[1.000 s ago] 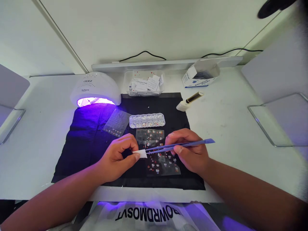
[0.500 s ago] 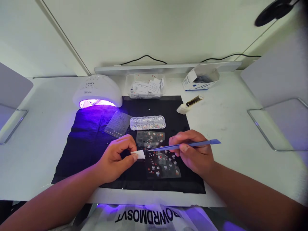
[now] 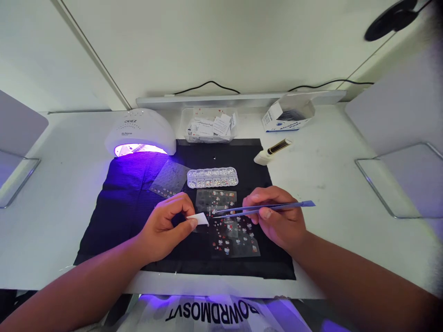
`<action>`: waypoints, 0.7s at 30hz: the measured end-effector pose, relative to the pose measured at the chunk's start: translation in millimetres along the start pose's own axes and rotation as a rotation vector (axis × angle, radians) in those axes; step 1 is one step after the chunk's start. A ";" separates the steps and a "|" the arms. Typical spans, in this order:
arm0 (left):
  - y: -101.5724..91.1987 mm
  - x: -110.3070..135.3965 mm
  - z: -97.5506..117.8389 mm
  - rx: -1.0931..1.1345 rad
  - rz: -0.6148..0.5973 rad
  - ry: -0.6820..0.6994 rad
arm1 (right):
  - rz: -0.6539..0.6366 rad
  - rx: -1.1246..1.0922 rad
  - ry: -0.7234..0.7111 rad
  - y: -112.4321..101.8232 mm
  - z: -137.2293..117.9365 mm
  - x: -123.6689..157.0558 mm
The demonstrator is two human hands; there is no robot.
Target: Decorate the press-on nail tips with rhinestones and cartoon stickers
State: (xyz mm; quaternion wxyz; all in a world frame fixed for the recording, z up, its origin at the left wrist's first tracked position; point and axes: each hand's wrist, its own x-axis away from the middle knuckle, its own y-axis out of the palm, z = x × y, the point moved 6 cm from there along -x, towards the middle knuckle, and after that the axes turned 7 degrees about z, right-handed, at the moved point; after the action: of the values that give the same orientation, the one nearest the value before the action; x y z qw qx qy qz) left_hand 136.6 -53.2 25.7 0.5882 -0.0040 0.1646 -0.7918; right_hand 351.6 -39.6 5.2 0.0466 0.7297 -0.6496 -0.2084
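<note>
Between thumb and fingers, my left hand [image 3: 173, 221] pinches a small white pad [image 3: 200, 218], folded or flat, I cannot tell which. My right hand [image 3: 277, 214] holds blue tweezers [image 3: 249, 210] like a pen; their tips are spread apart and point at the pad's right edge. Beneath the tweezers lie clear sticker sheets [image 3: 235, 244] printed with small white and red characters. Another clear sheet [image 3: 169, 177] sits to the upper left of them. Just beyond the stickers is a compartment case [image 3: 212, 177] full of tiny rhinestones.
A lit UV nail lamp [image 3: 141, 131] stands at the back left, on the edge of a black cloth [image 3: 114, 216]. Behind the case is a clear tub [image 3: 209, 138] of alcohol pad packets. An alcohol pad box [image 3: 289, 115] and a white bottle with a gold-trimmed cap [image 3: 265, 157] are at the back right.
The tweezers' arms, earlier together, have sprung apart at the tips. Both hands have stayed almost in place, and the white pad is still in my left fingers.
</note>
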 end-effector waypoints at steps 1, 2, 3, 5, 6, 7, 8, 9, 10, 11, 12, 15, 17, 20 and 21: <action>-0.4 -0.1 0.1 0.002 0.005 0.003 | -0.007 -0.004 0.001 0.7 -0.2 -0.2; -0.9 -0.3 -0.1 0.004 0.011 0.004 | -0.013 -0.009 -0.001 1.4 -0.5 -0.5; -1.6 -0.5 -0.3 0.005 0.017 0.005 | -0.018 -0.014 -0.005 1.9 -1.0 -0.9; -3.1 -1.1 -1.1 0.000 0.030 0.007 | -0.024 -0.020 -0.011 2.8 -1.7 -1.3; -4.0 -1.4 -1.8 -0.004 0.037 0.007 | -0.026 -0.020 -0.011 3.1 -1.9 -1.4; -4.8 -1.8 -2.8 -0.010 0.044 0.006 | -0.023 -0.019 -0.010 3.1 -1.9 -1.3; -5.6 -2.1 -3.9 -0.016 0.052 0.004 | -0.018 -0.015 -0.004 3.0 -1.7 -1.2; -6.3 -2.3 -5.2 -0.021 0.060 0.001 | -0.008 -0.008 0.004 2.9 -1.3 -1.0; -6.8 -2.5 -6.6 -0.026 0.066 -0.003 | 0.003 -0.002 0.015 2.7 -0.8 -0.9; -7.3 -2.7 -7.8 -0.030 0.071 -0.005 | 0.016 0.003 0.026 2.4 -0.2 -0.8; -7.6 -2.9 -8.9 -0.035 0.075 -0.007 | 0.026 0.007 0.036 2.4 0.5 -0.9; -8.5 -3.9 -10.4 -0.051 0.085 -0.001 | 0.032 0.005 0.018 3.0 0.3 -1.8; -9.3 -4.8 -9.4 -0.059 0.096 0.014 | 0.016 0.005 -0.032 3.4 -1.9 -2.4; -11.3 -5.7 -5.9 -0.072 0.121 0.051 | -0.041 0.050 -0.131 4.7 -7.0 -1.4; -12.1 -5.8 -4.8 -0.079 0.129 0.063 | -0.063 0.071 -0.159 5.4 -8.7 -0.6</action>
State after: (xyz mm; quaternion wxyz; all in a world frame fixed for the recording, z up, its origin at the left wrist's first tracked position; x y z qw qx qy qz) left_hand 126.1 -43.5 25.4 0.6317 0.0083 0.2137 -0.7451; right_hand 349.7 -41.7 15.1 -0.0375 0.7319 -0.6351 -0.2438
